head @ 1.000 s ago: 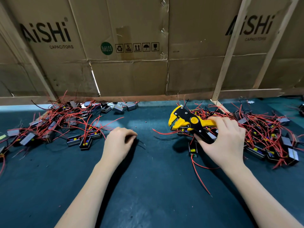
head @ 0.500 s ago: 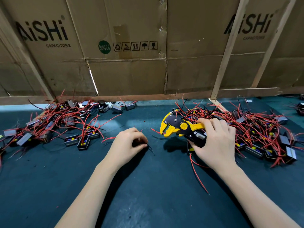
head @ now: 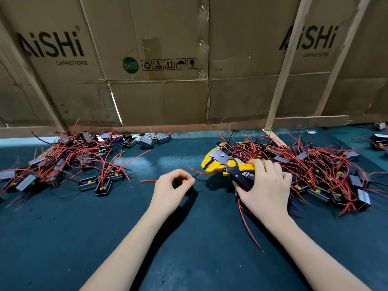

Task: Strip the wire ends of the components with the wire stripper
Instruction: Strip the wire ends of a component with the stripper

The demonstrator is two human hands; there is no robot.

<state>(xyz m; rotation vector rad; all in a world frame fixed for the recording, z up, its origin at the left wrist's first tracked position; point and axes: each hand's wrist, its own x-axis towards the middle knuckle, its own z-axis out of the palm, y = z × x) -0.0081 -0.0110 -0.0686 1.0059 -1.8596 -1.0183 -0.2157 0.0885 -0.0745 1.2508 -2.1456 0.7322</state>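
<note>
My right hand (head: 266,190) grips the handles of the yellow and black wire stripper (head: 224,164), whose jaws point left and bite on the end of a red wire (head: 194,171). My left hand (head: 172,190) is curled, with thumb and forefinger pinching thin wires, a black one (head: 198,175) running toward the stripper and a red one (head: 148,181) sticking out to the left. A component lies under my right hand, mostly hidden, and its red wire (head: 247,227) trails toward me.
Two heaps of small black components with red wires lie on the dark green mat (head: 189,259): one at the left (head: 69,162), one at the right (head: 319,173). A cardboard wall (head: 159,97) with wooden battens (head: 283,66) closes the back.
The stripper and my right hand have moved left toward my left hand. My left hand slid right and now pinches wires at the stripper's jaws.
</note>
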